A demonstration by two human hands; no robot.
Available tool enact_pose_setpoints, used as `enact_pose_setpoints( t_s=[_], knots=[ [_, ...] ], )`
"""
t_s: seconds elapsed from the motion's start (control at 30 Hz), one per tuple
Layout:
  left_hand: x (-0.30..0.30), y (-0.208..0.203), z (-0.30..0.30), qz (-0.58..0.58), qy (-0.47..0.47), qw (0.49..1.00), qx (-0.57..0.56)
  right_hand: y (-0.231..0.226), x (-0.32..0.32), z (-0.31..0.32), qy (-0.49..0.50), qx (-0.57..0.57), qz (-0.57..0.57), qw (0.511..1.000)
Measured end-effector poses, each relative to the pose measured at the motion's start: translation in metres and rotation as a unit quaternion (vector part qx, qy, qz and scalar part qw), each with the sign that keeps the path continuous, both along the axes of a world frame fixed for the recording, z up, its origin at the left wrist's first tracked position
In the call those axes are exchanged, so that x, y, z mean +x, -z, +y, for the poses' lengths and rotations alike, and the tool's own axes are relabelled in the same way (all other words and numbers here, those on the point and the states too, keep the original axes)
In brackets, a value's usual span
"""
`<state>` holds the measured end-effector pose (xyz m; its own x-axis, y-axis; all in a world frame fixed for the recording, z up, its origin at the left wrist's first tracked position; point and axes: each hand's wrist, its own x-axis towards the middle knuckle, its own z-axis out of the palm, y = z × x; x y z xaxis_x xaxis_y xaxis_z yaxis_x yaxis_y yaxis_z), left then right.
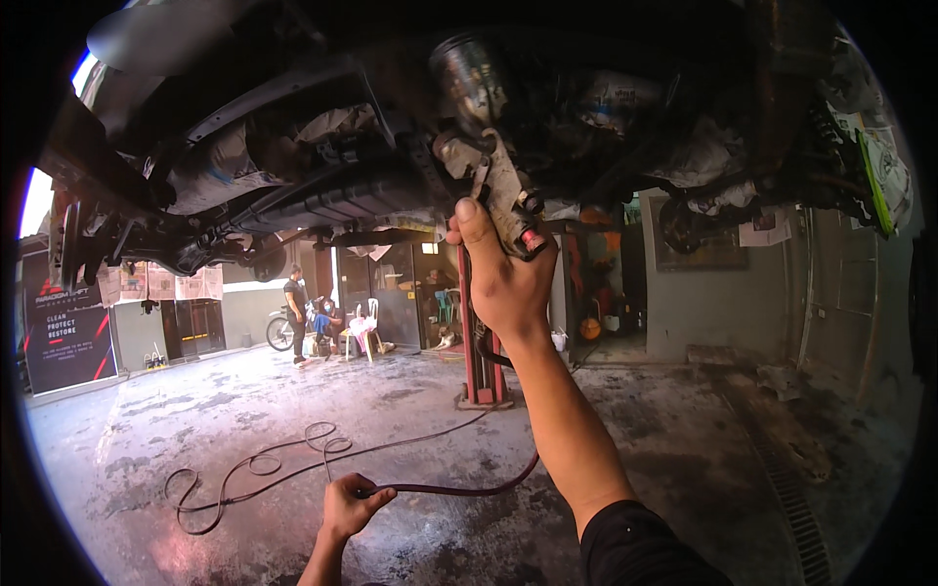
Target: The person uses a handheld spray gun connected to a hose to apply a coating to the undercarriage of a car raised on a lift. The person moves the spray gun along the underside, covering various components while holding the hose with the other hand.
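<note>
Raised in front of me, my right hand (513,278) is wrapped around the handle of a stained spray gun (503,181), its thumb pointing up. A dirty metal cup (471,78) appears joined to the top of the gun, close beneath the vehicle's underside (322,200). Lower down, my left hand (354,505) is closed on a dark red hose (449,489). From there the hose curves up to the right and passes behind my right forearm. Where it meets the gun is hidden.
Newspaper sheets (230,161) cover parts of the raised vehicle overhead. A red post (481,332) stands ahead, with loose hose loops (264,464) on the stained floor. Farther back are a standing person (295,313), a seated person and a plastic chair (363,329). A drain grate (796,518) runs along the right.
</note>
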<state>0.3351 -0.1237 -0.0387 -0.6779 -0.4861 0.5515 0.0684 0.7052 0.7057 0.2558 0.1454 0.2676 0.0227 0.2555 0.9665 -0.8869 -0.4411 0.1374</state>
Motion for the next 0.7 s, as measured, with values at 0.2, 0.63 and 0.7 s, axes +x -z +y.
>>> enact_pose_setpoints(
  t_s=[0.2, 0.63, 0.7],
  knots=[
    [0.008, 0.001, 0.006, 0.001, 0.017, 1.000, 0.007, 0.006, -0.009, 0.003, 0.013, 0.018, -0.013, 1.000],
    [0.009, 0.010, 0.002, -0.010, 0.005, 1.000, -0.002, 0.029, -0.034, 0.010, 0.110, 0.017, -0.001, 0.994],
    [0.008, 0.014, 0.000, -0.009, 0.006, 1.000, -0.006, 0.036, -0.040, 0.005, 0.112, 0.011, -0.011, 0.994]
  ],
)
